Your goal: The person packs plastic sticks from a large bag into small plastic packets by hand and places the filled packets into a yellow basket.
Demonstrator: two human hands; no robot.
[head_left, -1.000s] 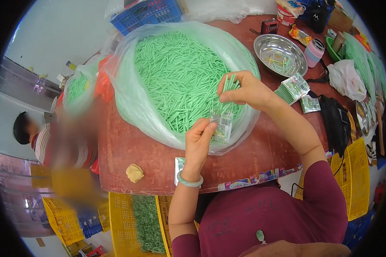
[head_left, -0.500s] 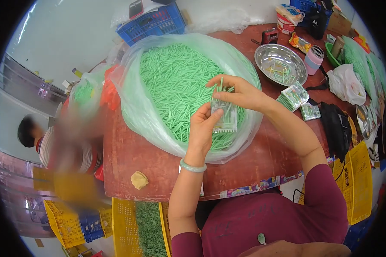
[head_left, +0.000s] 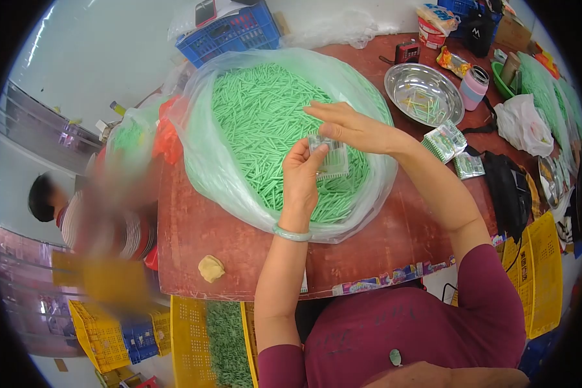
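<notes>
Over a large clear plastic bag [head_left: 204, 187] filled with green sticks [head_left: 265, 110], my left hand [head_left: 302, 174] pinches a small clear packet [head_left: 333, 160] between thumb and fingers. The packet holds green sticks and has printing on it. My right hand [head_left: 355, 129] is at the packet's top edge, its fingers stretched out and no stick visible in it. On the right of the table lie filled packets [head_left: 444, 141] and a metal bowl [head_left: 423, 87] with a few sticks inside.
A blue crate [head_left: 229, 35] stands behind the bag. A pink bottle [head_left: 474, 84], a white plastic bag [head_left: 524, 123] and a black bag [head_left: 506, 187] are at the right. A yellowish lump [head_left: 211, 268] lies near the front-left edge. At the left sits a blurred person [head_left: 110, 226].
The green sticks in my right hand have gone from its fingers, which have straightened. My left hand has raised the packet slightly. The camera view has shifted a little.
</notes>
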